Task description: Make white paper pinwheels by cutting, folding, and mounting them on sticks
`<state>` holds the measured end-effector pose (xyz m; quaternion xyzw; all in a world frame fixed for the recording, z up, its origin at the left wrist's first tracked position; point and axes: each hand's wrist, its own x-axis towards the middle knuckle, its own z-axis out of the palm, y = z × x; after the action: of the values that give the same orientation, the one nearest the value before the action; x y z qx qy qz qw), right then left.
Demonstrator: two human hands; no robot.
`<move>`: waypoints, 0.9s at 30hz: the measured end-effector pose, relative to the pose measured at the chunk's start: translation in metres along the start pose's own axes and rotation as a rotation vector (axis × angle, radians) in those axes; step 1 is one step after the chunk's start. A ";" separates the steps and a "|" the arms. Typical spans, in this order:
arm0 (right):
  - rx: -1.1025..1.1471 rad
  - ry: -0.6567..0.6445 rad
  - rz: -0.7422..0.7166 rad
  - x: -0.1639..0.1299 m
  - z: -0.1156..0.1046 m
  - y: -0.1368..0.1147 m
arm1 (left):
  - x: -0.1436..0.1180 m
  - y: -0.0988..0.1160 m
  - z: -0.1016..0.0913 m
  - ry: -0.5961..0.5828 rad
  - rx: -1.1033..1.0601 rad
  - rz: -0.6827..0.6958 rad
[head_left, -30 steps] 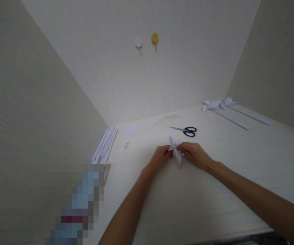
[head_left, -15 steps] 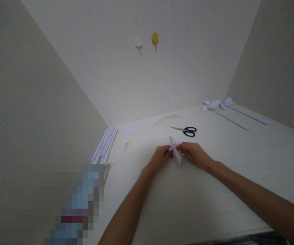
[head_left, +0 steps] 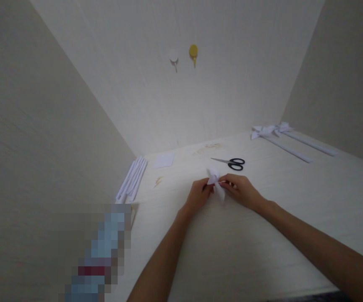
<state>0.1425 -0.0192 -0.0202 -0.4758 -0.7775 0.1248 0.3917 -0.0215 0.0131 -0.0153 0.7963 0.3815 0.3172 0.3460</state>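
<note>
A small piece of folded white paper [head_left: 215, 181] is pinched between my two hands just above the pale wooden table [head_left: 231, 243]. My left hand [head_left: 198, 193] grips its left side with the fingertips. My right hand [head_left: 242, 191] holds the right side, thumb and fingers closed on the paper. Part of the paper is hidden by my fingers. Black-handled scissors [head_left: 231, 162] lie on the table just beyond my hands, closed.
A bundle of white paper strips [head_left: 132, 179] lies by the left wall. A small white paper square [head_left: 164, 160] rests behind it. Two long folded paper pieces with bow-like ends [head_left: 282, 136] lie at the back right. Two round hooks [head_left: 184, 54] hang on the back wall.
My hands and the paper have barely moved; the whole view has shifted slightly, and the paper looks a little more bunched between my fingers.
</note>
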 end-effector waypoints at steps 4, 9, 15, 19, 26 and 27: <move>0.018 0.136 0.011 0.001 -0.001 0.001 | -0.001 -0.001 -0.001 0.066 -0.050 -0.037; 0.038 0.184 -0.028 0.000 -0.004 -0.001 | -0.001 0.002 -0.001 0.054 -0.048 -0.033; 0.061 0.146 -0.076 -0.001 -0.004 -0.002 | 0.000 0.001 0.000 0.001 -0.026 0.024; 0.072 0.095 -0.107 -0.001 -0.001 0.001 | -0.001 0.002 0.001 -0.040 -0.034 0.071; 0.102 0.032 -0.128 -0.001 -0.001 0.001 | 0.000 0.001 0.001 -0.070 -0.001 0.077; 0.102 0.027 -0.130 -0.001 -0.001 0.001 | 0.000 0.001 0.001 -0.070 0.002 0.077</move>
<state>0.1442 -0.0200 -0.0206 -0.4055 -0.7941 0.1323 0.4330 -0.0197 0.0124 -0.0151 0.8215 0.3383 0.3019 0.3458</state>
